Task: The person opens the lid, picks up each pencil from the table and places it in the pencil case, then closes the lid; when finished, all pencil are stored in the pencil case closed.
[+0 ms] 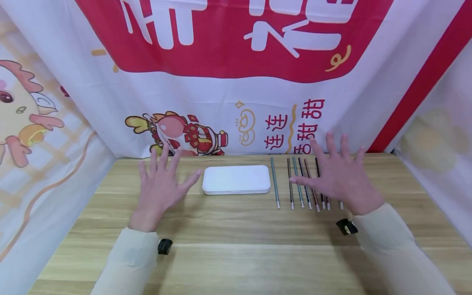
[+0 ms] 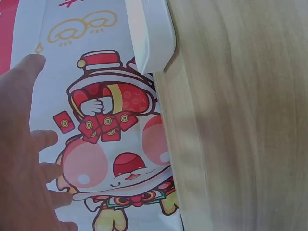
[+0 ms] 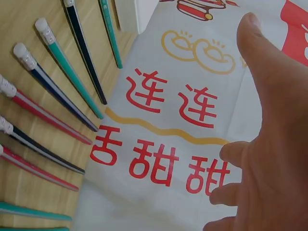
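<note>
Fingers spread, my left hand (image 1: 158,190) hovers over the table to the left of a white flat case (image 1: 237,179) with rounded corners. It holds nothing. My right hand (image 1: 337,178), also spread and holding nothing, is above a row of pencils (image 1: 275,184) and covers part of them in the head view. The pencils lie side by side to the right of the case, their white eraser ends toward me. In the right wrist view several are teal, dark blue or red, such as this red pencil (image 3: 48,115). A corner of the case appears in the left wrist view (image 2: 156,38).
The wooden table (image 1: 236,262) meets a white and red printed cloth (image 1: 221,98) hanging at its back edge. More printed cloth (image 1: 33,164) hangs along the left side. A black band piece (image 1: 164,246) sits at the left wrist, another (image 1: 346,226) at the right.
</note>
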`<action>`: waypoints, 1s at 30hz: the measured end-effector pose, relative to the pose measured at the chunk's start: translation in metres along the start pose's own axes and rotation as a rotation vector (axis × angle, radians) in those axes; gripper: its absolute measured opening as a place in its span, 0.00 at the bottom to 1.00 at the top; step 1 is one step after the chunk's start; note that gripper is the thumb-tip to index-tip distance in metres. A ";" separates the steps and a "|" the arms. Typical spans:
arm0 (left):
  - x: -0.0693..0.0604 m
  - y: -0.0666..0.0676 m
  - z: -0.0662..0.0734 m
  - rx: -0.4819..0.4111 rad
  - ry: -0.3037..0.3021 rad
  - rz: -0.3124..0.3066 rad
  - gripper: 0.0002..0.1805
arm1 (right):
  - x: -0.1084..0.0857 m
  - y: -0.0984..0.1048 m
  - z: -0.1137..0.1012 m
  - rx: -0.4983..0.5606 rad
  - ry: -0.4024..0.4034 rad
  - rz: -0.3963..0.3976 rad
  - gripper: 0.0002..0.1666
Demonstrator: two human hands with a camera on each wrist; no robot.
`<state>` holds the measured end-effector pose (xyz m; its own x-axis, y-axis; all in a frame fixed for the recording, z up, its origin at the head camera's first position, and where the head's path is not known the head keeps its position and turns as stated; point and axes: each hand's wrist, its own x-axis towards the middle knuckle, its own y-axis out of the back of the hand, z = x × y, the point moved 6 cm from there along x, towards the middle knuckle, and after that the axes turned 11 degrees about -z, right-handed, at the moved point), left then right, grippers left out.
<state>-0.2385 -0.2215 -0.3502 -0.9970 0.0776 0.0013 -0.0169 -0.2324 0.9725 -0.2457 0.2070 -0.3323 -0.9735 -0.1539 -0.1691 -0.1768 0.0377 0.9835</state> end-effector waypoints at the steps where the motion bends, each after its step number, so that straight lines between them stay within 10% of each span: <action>1: 0.000 -0.001 0.000 -0.009 -0.007 0.003 0.55 | 0.001 -0.001 -0.001 -0.004 0.006 -0.004 0.77; 9: 0.002 -0.016 0.000 -0.297 -0.088 -0.024 0.44 | 0.011 -0.018 -0.022 0.089 0.150 0.002 0.63; 18: 0.016 -0.074 0.007 -0.695 0.001 -0.250 0.56 | 0.022 -0.043 -0.064 0.197 0.318 0.102 0.54; 30: 0.029 -0.098 0.007 -0.822 -0.025 -0.285 0.63 | 0.034 -0.073 -0.115 0.346 0.373 0.037 0.49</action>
<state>-0.2655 -0.1892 -0.4438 -0.9445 0.2587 -0.2025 -0.3250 -0.8262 0.4602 -0.2491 0.0853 -0.4024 -0.8732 -0.4859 -0.0384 -0.2425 0.3646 0.8990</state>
